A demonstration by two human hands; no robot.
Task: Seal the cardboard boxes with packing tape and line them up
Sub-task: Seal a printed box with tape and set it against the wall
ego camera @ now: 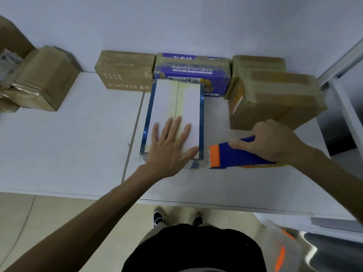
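The left hand point(170, 146) lies flat, palm down, on the near end of a white-topped box point(174, 107) with blue sides at the centre of the frame, its fingers point(177, 126) spread wide and holding nothing. The forearm reaches in from the lower left. The right hand point(273, 140) comes in from the right edge and has its fingers curled tight around a blue and orange tape dispenser point(231, 155), which sits just to the right of the box's near corner, orange end toward the box.

Everything stands on a white table point(68, 144) against a pale wall; a seam runs down the table just left of the box. Beige floor tiles and two dark shoes show below the table's near edge.

The box's top has a pale yellowish strip of tape along its centre seam. Behind it, along the wall, stand a brown KIMTRUE box point(125, 72), a purple printed box point(192, 72) and taped brown boxes point(275, 95) at upper right. More brown boxes point(43, 79) sit at upper left.
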